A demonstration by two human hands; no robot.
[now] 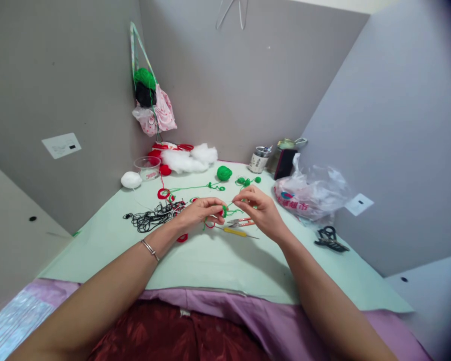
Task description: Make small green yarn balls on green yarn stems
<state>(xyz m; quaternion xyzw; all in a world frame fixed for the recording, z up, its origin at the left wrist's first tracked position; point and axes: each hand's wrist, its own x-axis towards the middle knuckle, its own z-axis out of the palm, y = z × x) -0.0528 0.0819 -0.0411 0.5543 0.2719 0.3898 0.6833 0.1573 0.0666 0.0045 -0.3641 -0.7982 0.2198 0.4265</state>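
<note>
My left hand [201, 213] pinches a small red and green crochet piece [224, 211] above the table. To its right, my right hand [256, 206] is closed at the fingertips on a strand of green yarn [230, 204] that runs to the piece. Under the hands lie thread snips [244, 222] with orange-red handles and a crochet hook [236, 232] with a yellow grip. A tangle of black cord [150, 218] spreads beside my left wrist. Red crocheted rings [163, 193] lie behind it and close to my left hand.
At the back are a green yarn ball [224, 173], white stuffing [190, 159], a clear plastic cup [148, 168] and a pen can [259, 160]. On the right stand a plastic bag [310, 195] and a black hair claw [330, 239]. Grey partition walls [225, 90] enclose the table.
</note>
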